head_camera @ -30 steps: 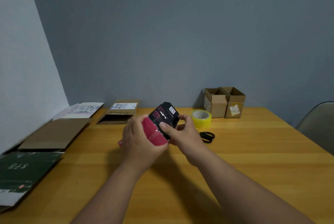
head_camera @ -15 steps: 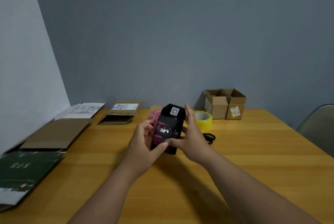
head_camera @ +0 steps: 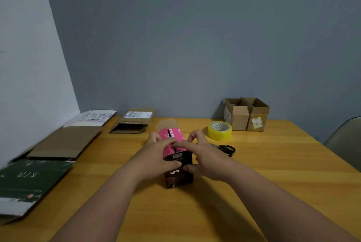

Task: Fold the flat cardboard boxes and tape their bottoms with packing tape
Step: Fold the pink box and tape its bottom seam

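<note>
A small black and pink box [head_camera: 178,175] stands upright on the wooden table [head_camera: 273,179], its pink flaps on top. My left hand [head_camera: 156,155] grips its left side, thumb on the front face and fingers over a pink flap. My right hand [head_camera: 207,155] holds the right side, index finger pressing the pink flaps down and thumb on the front. A yellow roll of packing tape [head_camera: 220,130] lies behind my right hand. Black scissors [head_camera: 226,149] rest to the right, partly hidden by that hand.
Two folded brown boxes [head_camera: 246,113] stand at the back right against the wall. Flat boxes lie along the left: a green one [head_camera: 29,179], a brown sheet [head_camera: 66,142], a white one [head_camera: 93,118] and a labelled brown one [head_camera: 132,121]. A chair [head_camera: 345,142] is at right.
The box went from held tilted in the air to standing upright on the table. Both hands came down with it and now press its pink top flaps.
</note>
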